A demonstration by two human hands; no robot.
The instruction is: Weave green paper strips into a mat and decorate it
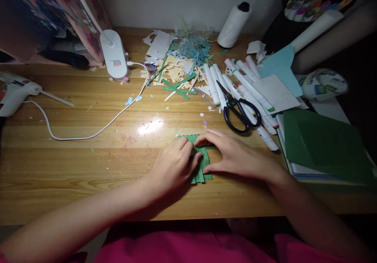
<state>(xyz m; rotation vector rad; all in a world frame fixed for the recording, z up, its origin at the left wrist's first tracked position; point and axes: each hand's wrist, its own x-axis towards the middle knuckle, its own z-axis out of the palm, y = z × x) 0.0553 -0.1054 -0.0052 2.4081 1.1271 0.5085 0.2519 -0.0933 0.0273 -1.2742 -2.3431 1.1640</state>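
A small piece of green paper cut into strips lies flat on the wooden desk near its front edge. My left hand rests on its left side with the fingers curled and pinching at the strips. My right hand presses down on its right side, fingers bent over the top edge. Most of the paper is hidden under both hands; only the lower strips and a bit of the top edge show.
Black-handled scissors lie on several white markers at the right. Green card sheets are stacked at the far right. A heap of paper scraps, a white lamp base with cable, a glue gun and a thread cone sit behind.
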